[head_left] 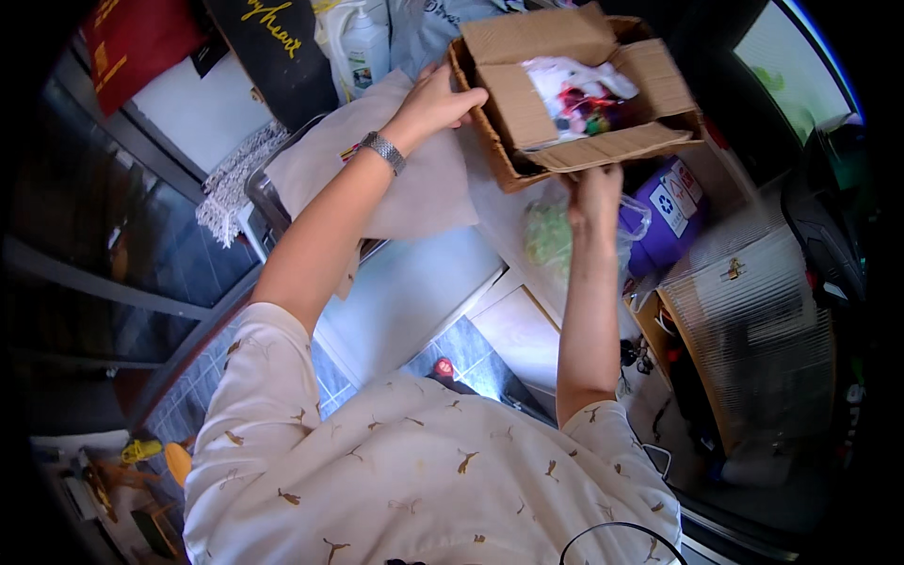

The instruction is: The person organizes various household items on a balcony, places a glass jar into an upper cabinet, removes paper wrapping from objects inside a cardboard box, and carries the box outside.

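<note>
An open cardboard box [527, 40] with its flaps folded out sits inside a brown basket [513, 177]. Within the box lies a white plastic bag [556, 73] beside small red, green and dark items too blurred to name. My left hand [435, 105] grips the basket's left side, thumb over the rim and fingers outside. Under the near edge, my right hand [595, 193] holds the basket from below, its fingertips partly hidden. Close to that hand are a clear plastic bag with pale green contents [546, 234] and a purple container [667, 221].
A pale cloth [405, 198] lies below my left forearm, near a white pump bottle [365, 52] and a dark board [268, 42]. At right stands a cabinet with a ribbed translucent door [753, 320]. A screen [791, 71] is at upper right.
</note>
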Tool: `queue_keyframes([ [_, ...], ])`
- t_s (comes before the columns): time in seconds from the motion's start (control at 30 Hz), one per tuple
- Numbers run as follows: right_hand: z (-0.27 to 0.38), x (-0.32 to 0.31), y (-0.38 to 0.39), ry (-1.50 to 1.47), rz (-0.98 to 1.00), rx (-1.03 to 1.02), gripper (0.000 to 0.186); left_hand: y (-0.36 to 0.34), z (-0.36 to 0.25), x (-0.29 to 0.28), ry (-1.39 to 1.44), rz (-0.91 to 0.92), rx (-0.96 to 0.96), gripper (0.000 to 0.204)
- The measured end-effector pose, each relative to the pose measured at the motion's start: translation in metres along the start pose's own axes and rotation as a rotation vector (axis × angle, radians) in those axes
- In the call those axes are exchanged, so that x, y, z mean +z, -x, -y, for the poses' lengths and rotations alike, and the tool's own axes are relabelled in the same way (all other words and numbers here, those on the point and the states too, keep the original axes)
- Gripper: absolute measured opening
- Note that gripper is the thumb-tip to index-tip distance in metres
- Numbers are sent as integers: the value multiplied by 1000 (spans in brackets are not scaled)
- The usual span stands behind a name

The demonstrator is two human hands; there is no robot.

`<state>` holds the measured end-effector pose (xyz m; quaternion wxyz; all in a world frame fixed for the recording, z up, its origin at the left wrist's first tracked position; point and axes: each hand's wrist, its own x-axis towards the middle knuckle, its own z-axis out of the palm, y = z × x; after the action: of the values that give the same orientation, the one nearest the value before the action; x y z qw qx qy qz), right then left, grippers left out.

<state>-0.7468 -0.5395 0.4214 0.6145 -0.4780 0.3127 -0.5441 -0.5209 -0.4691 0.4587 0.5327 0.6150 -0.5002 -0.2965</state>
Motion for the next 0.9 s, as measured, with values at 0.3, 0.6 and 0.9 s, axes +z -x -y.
queue_keyframes([
  [0.3,60,-30,171,573,188,-255,45,193,-16,3,870,22,-109,22],
  [0.6,39,-12,317,639,435,5,27,387,27,-84,875,-140,-535,85],
  [0.9,-30,15,371,1050,608,452,56,436,118,-104,761,-171,-625,105],
])
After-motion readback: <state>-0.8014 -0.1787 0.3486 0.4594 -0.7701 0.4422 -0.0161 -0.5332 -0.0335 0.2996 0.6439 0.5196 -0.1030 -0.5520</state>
